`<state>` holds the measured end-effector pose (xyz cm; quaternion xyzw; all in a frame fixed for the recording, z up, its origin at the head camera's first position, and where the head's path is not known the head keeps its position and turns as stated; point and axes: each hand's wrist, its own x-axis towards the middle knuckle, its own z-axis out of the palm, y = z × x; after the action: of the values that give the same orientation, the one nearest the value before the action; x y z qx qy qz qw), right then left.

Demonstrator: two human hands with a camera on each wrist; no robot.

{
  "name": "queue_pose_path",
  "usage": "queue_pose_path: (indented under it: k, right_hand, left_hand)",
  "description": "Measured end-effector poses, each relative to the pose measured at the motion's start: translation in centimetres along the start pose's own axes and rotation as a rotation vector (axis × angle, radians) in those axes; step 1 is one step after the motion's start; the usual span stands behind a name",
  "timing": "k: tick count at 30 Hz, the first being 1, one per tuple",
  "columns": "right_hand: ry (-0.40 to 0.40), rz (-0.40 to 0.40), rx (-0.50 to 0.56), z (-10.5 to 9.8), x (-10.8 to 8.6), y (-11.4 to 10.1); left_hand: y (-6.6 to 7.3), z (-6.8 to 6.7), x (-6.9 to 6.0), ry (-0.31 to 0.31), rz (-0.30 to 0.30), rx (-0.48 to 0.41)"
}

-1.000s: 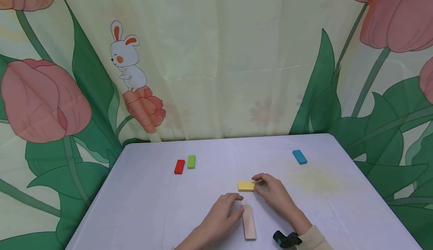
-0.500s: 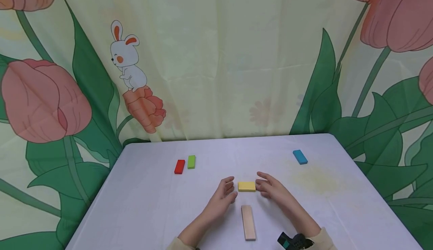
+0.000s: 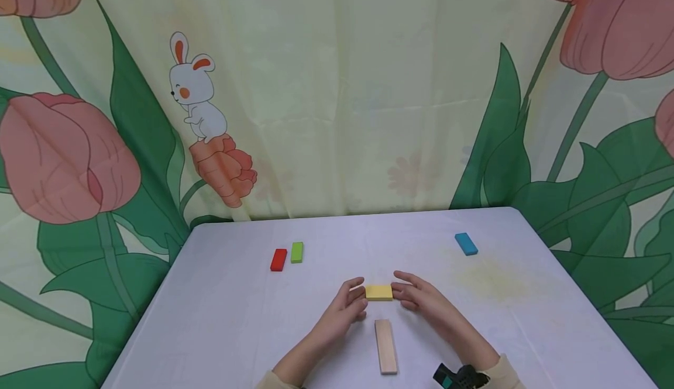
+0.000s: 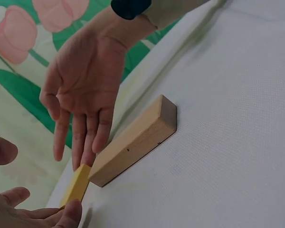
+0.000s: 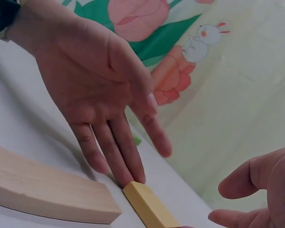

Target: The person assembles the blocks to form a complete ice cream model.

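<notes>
A yellow block (image 3: 379, 293) lies flat on the white table between both hands, its long side running left to right in the head view. My left hand (image 3: 337, 317) touches its left end with extended fingertips. At its right end, the fingertips of my right hand (image 3: 439, 313) touch it too, fingers fairly straight. Nearer the front lies a long plain wooden block (image 3: 386, 347). In the left wrist view the yellow block (image 4: 76, 186) sits beyond the wooden block (image 4: 135, 142); in the right wrist view fingers meet the yellow block (image 5: 151, 205) at its end.
A red block (image 3: 278, 260) and a green block (image 3: 297, 252) lie side by side at the back left of the table (image 3: 221, 319). At the back right is a blue block (image 3: 466, 244). Behind the table hangs a printed curtain (image 3: 337, 96).
My left hand has come forward from beside the wooden block to the yellow block's left end. The yellow block has shifted slightly left and nearer. My right hand has stayed by its right end.
</notes>
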<state>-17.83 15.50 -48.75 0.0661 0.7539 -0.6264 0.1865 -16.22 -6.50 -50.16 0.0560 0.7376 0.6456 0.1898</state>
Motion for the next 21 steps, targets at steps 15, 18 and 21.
queue_pose_path:
  k: [15,18,21]
  right_hand:
    - [-0.072,0.011,0.053,-0.5,-0.8,0.7]
    - [-0.088,0.014,0.063,-0.6,-1.1,0.8]
    - [-0.113,0.013,0.065,-0.8,-1.4,0.9]
  left_hand:
    - [-0.2,-0.3,-1.1,-0.046,-0.045,-0.014]
    - [-0.2,-0.2,-1.4,-0.054,-0.054,-0.011]
    - [-0.1,-0.1,-1.7,-0.067,-0.063,-0.01]
